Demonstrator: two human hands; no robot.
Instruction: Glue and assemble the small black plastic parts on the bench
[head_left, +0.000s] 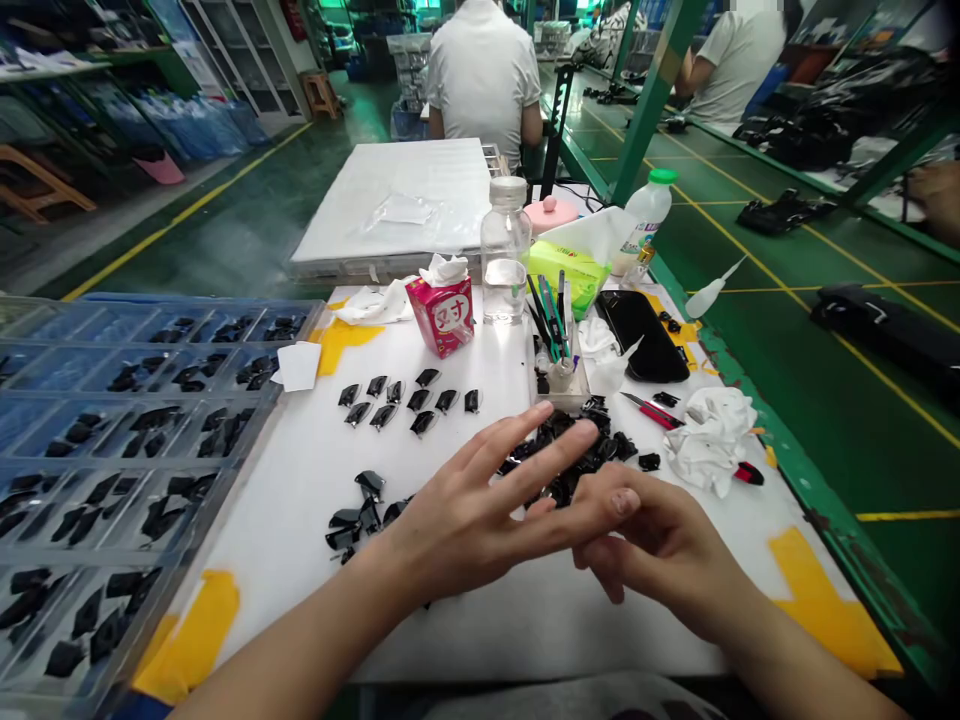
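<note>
My left hand [480, 505] is spread flat above the white table [300, 500], fingers apart, holding nothing. My right hand [660, 550] lies beside and partly under it, fingers curled loosely, its fingertips touching the left hand's fingers; I see nothing in it. Just beyond both hands sits a heap of small black plastic parts [577, 450]. A neat double row of the same black parts [409, 400] lies farther back, and a small cluster [360, 510] lies left of my left wrist.
A clear blue compartment tray [112, 450] with black parts fills the left. Tissue pack [442, 312], water bottle [505, 250], tool holder [559, 350], black phone [641, 335], red cutter [651, 412] and crumpled cloth [709, 440] stand behind. People sit at far benches.
</note>
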